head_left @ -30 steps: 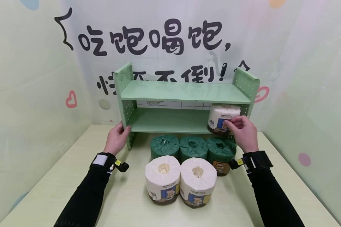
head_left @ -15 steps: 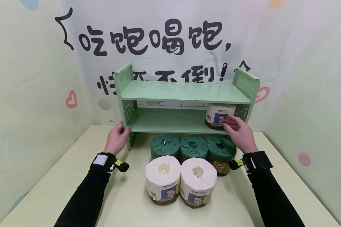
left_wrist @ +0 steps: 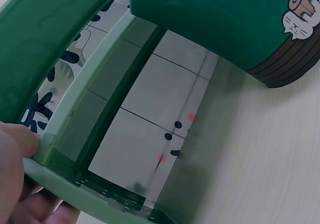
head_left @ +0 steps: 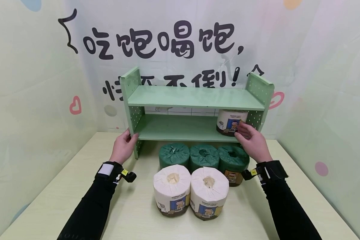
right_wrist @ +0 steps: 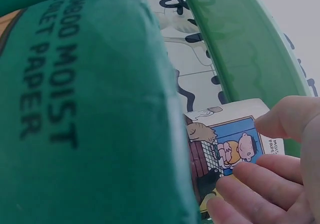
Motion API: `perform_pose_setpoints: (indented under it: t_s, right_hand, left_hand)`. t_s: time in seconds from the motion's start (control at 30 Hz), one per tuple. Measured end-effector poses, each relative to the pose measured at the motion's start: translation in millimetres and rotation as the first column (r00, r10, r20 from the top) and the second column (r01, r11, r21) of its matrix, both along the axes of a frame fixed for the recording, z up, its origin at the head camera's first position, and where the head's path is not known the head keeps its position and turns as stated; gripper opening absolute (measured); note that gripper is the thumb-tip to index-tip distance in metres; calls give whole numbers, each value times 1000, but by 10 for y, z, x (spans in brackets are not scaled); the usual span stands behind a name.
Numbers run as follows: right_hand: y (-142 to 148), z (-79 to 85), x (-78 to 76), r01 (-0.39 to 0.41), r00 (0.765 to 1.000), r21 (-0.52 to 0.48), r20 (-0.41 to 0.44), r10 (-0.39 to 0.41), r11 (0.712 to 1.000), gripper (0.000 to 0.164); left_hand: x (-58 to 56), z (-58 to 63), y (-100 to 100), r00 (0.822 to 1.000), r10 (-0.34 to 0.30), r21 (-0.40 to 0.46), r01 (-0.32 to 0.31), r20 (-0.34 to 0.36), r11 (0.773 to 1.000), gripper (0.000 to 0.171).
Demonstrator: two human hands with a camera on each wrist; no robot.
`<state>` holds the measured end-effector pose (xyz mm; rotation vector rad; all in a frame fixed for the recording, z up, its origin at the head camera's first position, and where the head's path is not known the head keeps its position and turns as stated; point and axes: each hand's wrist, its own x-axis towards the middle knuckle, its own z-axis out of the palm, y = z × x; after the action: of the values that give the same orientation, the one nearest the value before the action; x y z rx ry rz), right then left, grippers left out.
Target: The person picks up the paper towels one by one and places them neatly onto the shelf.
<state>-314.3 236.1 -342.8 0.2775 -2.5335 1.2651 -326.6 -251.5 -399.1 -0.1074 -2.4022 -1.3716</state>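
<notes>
A green two-board shelf rack (head_left: pixel 195 96) stands at the back of the table. My left hand (head_left: pixel 122 148) grips its left side panel at the lower board, with the thumb in front and the fingers behind in the left wrist view. A white-wrapped toilet roll (head_left: pixel 228 120) sits upright on the lower board near the right end. Against its printed front rest the extended fingers of my right hand (head_left: pixel 256 143). In the right wrist view, fingers and thumb are spread over the toilet roll's wrapper (right_wrist: pixel 232 149), not curled round it.
Three green-wrapped toilet rolls (head_left: pixel 204 155) stand in a row just in front of the rack, below the lower board. Nearer on the table (head_left: pixel 132 213) are two white-wrapped toilet rolls (head_left: pixel 209 196), side by side. A printed backdrop (head_left: pixel 180 40) hangs behind.
The white toilet roll has gone from the board's front edge back and slightly left onto the lower board. My right hand has loosened from its pinch and followed it. The left hand stays put.
</notes>
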Motion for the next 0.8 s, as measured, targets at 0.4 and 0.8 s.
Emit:
perform_pose_setpoints:
  t_s: [0.4, 0.8]
  right_hand:
    - [0, -12, 32, -33, 999, 5, -3, 33, 999, 64]
    - [11, 36, 319, -134, 990, -20, -41, 133, 991, 61]
  left_hand:
    - [9, -24, -14, 1000, 8, 2, -8, -9, 1000, 51]
    - [12, -6, 8, 1000, 5, 18, -5, -8, 1000, 49]
